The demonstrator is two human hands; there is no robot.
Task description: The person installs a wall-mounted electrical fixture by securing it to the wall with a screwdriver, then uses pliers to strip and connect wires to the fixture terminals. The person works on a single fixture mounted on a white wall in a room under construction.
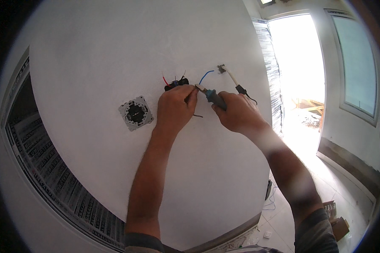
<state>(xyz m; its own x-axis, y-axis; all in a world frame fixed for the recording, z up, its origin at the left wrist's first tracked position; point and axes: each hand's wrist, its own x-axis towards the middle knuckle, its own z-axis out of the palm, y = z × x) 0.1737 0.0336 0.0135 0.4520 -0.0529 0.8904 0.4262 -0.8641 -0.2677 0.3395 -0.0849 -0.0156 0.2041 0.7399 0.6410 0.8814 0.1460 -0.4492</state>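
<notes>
Up-left of the right grip (240, 111), closed around the pliers (211, 94), the tool's long axis ran to the left grip (175, 105), fingertips pinched shut, any held wire hidden; black fitting (184, 82) sat just above, nearer the left.

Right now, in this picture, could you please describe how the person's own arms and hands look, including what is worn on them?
Both the left hand and the right hand are bare, with no gloves, and I see no watch or bracelet. The forearms are uncovered too. The left sleeve and the right sleeve are dark grey.
</notes>
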